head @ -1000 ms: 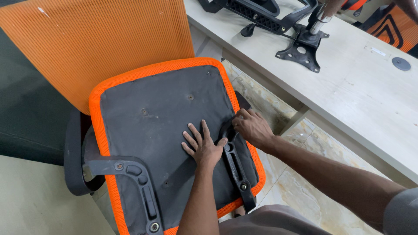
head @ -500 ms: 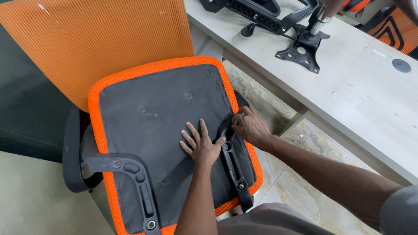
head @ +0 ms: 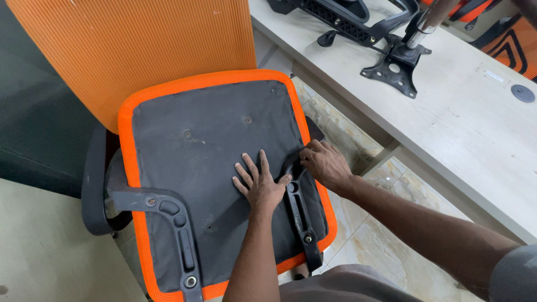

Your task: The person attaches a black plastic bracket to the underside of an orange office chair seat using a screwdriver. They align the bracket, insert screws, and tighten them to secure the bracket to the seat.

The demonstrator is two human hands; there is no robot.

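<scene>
**Armrest bracket being seated on the upturned seat**

The armrest bracket (head: 299, 207) is gripped at its top by the right hand (head: 324, 165); the left hand (head: 262, 187) lies flat, fingers spread, just beside it on the seat underside (head: 207, 151). Alignment over the mounting holes seems required next.

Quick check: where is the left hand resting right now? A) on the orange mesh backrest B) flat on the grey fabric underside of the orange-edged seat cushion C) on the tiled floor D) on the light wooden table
B: the left hand lies palm-down, fingers spread, on the grey underside of the seat cushion, beside the black plastic armrest bracket that the right hand touches.
</scene>
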